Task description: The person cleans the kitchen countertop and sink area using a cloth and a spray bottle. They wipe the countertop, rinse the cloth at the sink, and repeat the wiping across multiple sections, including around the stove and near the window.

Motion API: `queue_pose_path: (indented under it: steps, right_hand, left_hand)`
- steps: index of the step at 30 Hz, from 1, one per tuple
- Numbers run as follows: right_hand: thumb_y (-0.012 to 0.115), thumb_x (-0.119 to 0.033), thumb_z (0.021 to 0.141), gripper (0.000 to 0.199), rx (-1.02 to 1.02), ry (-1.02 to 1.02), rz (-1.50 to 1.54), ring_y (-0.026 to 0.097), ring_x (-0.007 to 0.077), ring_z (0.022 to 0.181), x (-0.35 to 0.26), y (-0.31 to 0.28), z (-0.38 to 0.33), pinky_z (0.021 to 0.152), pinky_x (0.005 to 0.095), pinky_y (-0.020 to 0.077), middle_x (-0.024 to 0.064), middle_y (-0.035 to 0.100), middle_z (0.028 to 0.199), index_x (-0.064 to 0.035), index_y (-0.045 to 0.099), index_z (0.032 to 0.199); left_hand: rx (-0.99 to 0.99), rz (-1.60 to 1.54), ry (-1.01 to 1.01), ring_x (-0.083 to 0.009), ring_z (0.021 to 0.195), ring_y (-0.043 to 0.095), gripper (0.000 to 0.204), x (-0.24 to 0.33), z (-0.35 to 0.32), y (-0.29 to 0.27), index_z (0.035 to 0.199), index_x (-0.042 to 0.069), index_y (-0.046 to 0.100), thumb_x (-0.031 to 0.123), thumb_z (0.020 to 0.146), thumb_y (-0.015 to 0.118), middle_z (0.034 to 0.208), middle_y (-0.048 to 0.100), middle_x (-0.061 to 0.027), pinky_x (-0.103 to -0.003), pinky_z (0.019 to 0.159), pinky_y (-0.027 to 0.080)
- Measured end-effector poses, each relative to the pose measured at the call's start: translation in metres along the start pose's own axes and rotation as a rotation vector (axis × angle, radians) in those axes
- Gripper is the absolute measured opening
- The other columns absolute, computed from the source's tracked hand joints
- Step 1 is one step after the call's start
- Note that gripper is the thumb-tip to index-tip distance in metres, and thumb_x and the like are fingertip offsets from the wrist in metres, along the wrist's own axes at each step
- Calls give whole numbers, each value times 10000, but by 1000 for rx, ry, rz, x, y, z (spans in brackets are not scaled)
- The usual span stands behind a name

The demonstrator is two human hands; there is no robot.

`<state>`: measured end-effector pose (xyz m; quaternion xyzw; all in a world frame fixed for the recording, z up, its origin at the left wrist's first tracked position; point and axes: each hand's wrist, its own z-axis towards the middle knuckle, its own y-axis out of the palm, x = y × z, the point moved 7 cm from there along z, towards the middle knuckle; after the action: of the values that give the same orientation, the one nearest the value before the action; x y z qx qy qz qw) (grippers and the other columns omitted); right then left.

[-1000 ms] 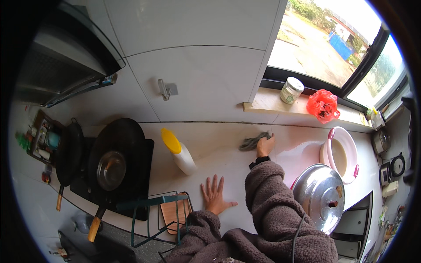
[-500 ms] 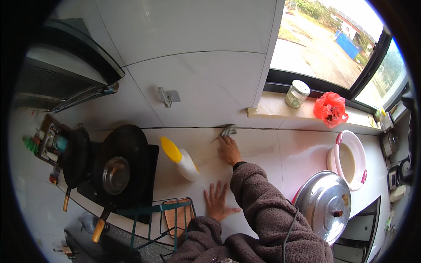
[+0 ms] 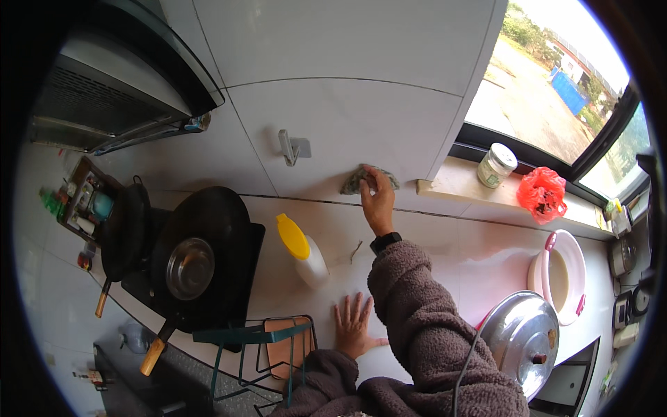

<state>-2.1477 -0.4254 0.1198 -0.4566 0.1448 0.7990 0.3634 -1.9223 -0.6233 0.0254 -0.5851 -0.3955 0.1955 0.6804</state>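
Note:
My right hand (image 3: 377,201) is closed over a crumpled grey-green cloth (image 3: 353,183) and presses it to the white wall tiles (image 3: 333,132), just above the seam with the counter. Part of the cloth is hidden under the fingers. My left hand (image 3: 354,325) lies flat on the white counter (image 3: 410,221) with its fingers spread. Left of the hands, a white bottle with a yellow cap (image 3: 294,238) stands on the counter. Between the hands lies a thin dark strand (image 3: 356,251).
To the left, a black wok (image 3: 226,222) with a clear lid (image 3: 190,269) sits on a black stove, near a green wire rack (image 3: 243,336). A metal-lidded pot (image 3: 511,340) and pink-handled basin (image 3: 577,267) stand right. The sill holds a jar (image 3: 497,165) and red bag (image 3: 542,194).
My right hand has moved up with the cloth, from the counter's back edge onto the wall. The thin strand now lies apart from the cloth. My left hand stays on the counter.

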Motion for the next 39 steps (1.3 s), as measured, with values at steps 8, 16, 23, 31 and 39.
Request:
queue_pose_path:
  steps: [8, 16, 23, 31, 39]
  right_hand:
    - [580, 40, 786, 346, -306, -60, -278, 613, 319, 975, 39, -3, -32, 823, 374, 494, 162, 623, 1055, -7, 583, 1129]
    - [542, 69, 749, 484, -467, -201, -58, 542, 366, 1111, -8, 43, -17, 976, 396, 429, 185, 562, 1166, -20, 503, 1224]
    - [530, -44, 818, 457, -829, -69, -175, 534, 406, 1153, 33, 128, -47, 969, 431, 430, 251, 557, 1242, -40, 474, 1272]
    - [519, -154, 905, 339, -760, 135, -342, 594, 418, 1029, 91, 57, -51, 859, 467, 468, 222, 641, 1085, -112, 497, 1241]
    - [607, -191, 829, 320, -378, 257, -549, 608, 406, 999, 138, -90, -31, 852, 456, 474, 200, 662, 1030, -45, 550, 1107]
  left_hand:
    - [-41, -127, -24, -399, 1430, 179, 1207, 1, 1, -10, 1519, 161, 215, 737, 578, 703, 1567, 211, -131, -630, 1120, 107]
    - [-19, -130, -23, -400, 1430, 171, 1194, -1, 1, -5, 1509, 146, 240, 713, 576, 725, 1563, 210, -144, -635, 1120, 99]
    - [-58, 168, 9, -405, 1428, 156, 1093, -4, -2, 17, 1403, 98, 395, 661, 545, 771, 1543, 240, -158, -640, 1119, 115]
    - [41, -22, 12, -404, 1415, 210, 1185, 3, 1, -4, 1484, 133, 307, 672, 534, 767, 1552, 239, -136, -638, 1116, 136]
    - [-65, -142, -36, -400, 1456, 54, 1235, -2, 1, 6, 1531, 151, 186, 754, 578, 689, 1591, 129, -132, -613, 1133, -28]
